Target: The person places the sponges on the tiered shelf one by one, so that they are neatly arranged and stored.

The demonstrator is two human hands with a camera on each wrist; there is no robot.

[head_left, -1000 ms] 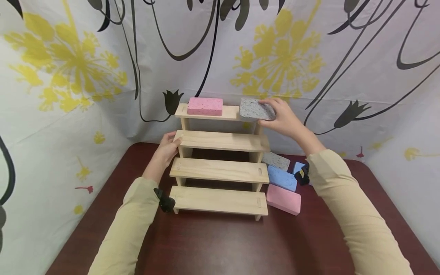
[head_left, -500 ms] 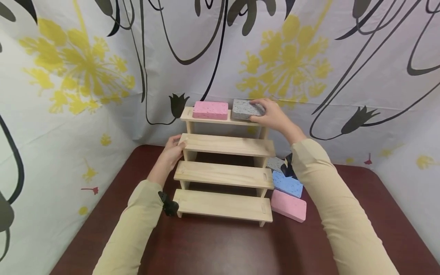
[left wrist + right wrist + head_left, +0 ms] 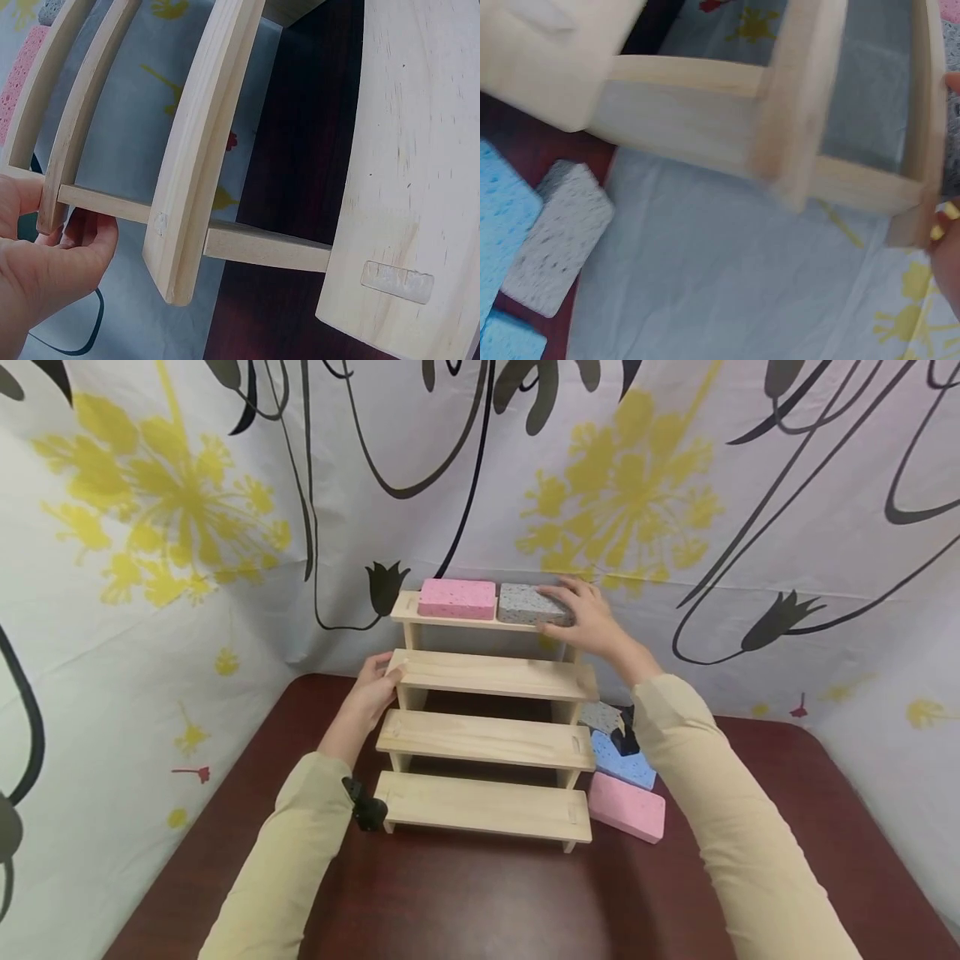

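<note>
A pale wooden tiered stand (image 3: pixel 483 735) with several steps stands on the table. My left hand (image 3: pixel 372 689) grips the left end of its second step from the top. In the left wrist view, the thumb of this hand (image 3: pixel 45 266) lies on one side of the board and the fingers curl behind it. On the top step, a grey speckled sponge (image 3: pixel 517 604) lies flat beside a pink sponge (image 3: pixel 456 600). My right hand (image 3: pixel 592 620) is at the grey sponge's right end, fingers spread over its top and thumb low at the front edge.
Right of the stand lie another grey sponge (image 3: pixel 597 717), a blue sponge (image 3: pixel 622 762) and a pink sponge (image 3: pixel 627 807). Part of another blue piece (image 3: pixel 510 341) shows in the right wrist view. A flower-printed cloth (image 3: pixel 420 460) hangs close behind the dark red table (image 3: pixel 450 902).
My right hand has brought the grey sponge leftward and down onto the top step, close to the pink one; its fingers have loosened. The left hand keeps its grip on the stand.
</note>
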